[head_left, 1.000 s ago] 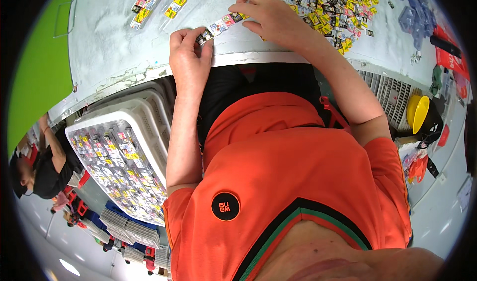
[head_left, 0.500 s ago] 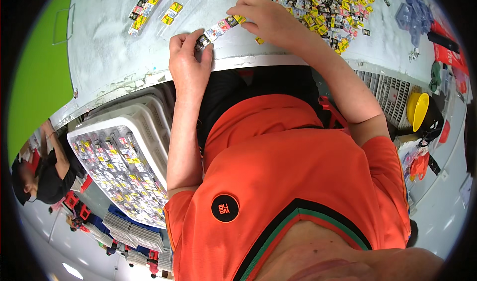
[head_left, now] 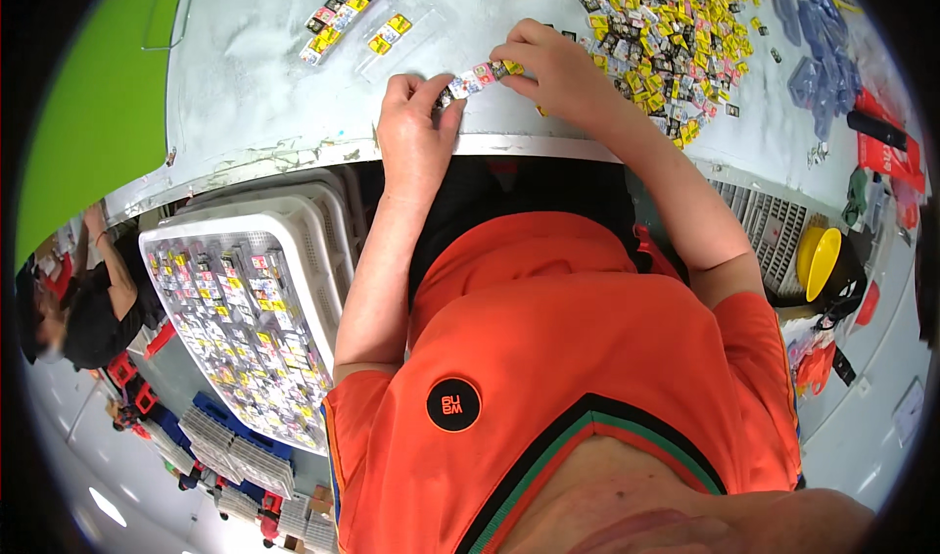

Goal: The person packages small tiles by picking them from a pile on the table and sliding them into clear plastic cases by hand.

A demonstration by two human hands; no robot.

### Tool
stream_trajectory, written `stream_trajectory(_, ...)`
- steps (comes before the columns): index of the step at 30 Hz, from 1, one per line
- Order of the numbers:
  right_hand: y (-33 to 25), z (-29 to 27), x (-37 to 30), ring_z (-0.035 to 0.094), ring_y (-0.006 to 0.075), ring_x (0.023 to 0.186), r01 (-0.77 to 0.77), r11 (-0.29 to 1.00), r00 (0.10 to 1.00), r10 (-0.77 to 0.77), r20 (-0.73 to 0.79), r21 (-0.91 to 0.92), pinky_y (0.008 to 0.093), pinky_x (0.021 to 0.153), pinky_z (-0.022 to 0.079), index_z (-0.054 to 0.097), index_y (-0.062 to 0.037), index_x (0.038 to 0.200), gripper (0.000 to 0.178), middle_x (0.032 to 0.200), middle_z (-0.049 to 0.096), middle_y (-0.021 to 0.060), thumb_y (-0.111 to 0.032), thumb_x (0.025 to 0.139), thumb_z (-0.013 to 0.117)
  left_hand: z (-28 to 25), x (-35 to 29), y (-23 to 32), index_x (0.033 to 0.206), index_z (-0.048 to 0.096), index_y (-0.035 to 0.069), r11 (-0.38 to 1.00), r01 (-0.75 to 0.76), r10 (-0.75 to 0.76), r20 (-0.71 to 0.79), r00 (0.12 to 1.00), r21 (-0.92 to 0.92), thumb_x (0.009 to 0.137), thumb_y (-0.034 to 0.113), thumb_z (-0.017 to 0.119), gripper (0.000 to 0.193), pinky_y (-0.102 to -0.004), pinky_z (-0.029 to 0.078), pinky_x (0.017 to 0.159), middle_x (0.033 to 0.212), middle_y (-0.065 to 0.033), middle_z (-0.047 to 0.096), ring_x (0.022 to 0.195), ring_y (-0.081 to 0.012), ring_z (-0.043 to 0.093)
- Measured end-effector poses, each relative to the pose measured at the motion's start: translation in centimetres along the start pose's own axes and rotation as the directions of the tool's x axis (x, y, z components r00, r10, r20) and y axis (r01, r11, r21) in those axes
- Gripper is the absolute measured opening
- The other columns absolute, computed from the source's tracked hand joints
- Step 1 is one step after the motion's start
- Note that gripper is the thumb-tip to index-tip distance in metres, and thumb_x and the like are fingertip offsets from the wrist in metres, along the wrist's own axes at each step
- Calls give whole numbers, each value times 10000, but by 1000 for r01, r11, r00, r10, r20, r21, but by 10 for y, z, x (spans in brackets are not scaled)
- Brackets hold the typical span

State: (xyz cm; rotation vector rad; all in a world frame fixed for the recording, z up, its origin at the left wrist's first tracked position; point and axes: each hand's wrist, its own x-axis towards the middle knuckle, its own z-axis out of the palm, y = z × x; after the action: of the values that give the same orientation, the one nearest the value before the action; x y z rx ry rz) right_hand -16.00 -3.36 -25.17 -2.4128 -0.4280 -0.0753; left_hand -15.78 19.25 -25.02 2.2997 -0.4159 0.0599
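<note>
Both of my hands hold the ends of a short row of small square printed pieces, in white, pink, black and yellow, just above the table near its front edge. My left hand pinches the left end between thumb and fingers. At the right end, the thumb and fingers of my right hand close on a yellow piece. Left of my hands lies a clear plastic case with a few yellow and white pieces in it. Beside that sits a fuller set of pieces. A large loose pile of pieces spreads out to the right.
Blue-grey translucent plastic parts lie at the far right of the table. A green sheet covers its left side. Below the edge, stacked white crates hold many filled cases. A yellow bowl is at lower right; another person sits at left.
The whole view has shifted, so the table and its contents appear farther right and somewhat lower. My two hands keep hold of the row of pieces.
</note>
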Motion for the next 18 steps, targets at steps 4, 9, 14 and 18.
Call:
stream_trajectory(4, -4, -1, 6, 645, 268, 909, -2, 999, 1000, 2, -1, 39, 382, 790, 531, 710, -83, 1116, 278, 1026, 604, 74, -110, 845, 766, -3, -1, -1, 1087, 756, 68, 1000, 7, -7, -30, 1000, -1, 775, 60, 837, 322, -378, 537, 676, 938, -105, 588, 753, -269, 632)
stream_trajectory(9, -5, -7, 42, 643, 278, 914, 114, 992, 993, -113, -14, 48, 383, 784, 529, 710, -67, 1105, 262, 1014, 610, 84, -108, 851, 761, -28, 16, 1, 1090, 753, 60, 999, 53, -54, -58, 997, -8, 789, 61, 827, 309, -377, 542, 691, 926, -114, 593, 769, -269, 641)
stream_trajectory(14, -13, -6, 89, 648, 284, 930, 145, 989, 987, -143, 69, -38, 399, 802, 521, 723, -47, 1094, 243, 1032, 631, 91, -114, 861, 740, -39, 39, -14, 1096, 755, 63, 994, 89, -83, -86, 993, 62, 801, 81, 824, 303, -377, 550, 701, 936, -113, 609, 766, -271, 653)
stream_trajectory(18, -7, 0, 106, 652, 287, 943, 130, 990, 981, -120, 155, -59, 411, 817, 522, 731, -54, 1089, 242, 1027, 631, 92, -121, 856, 729, -37, 45, -26, 1098, 758, 68, 990, 104, -97, -80, 992, 96, 805, 93, 821, 301, -382, 558, 706, 945, -114, 615, 771, -269, 666)
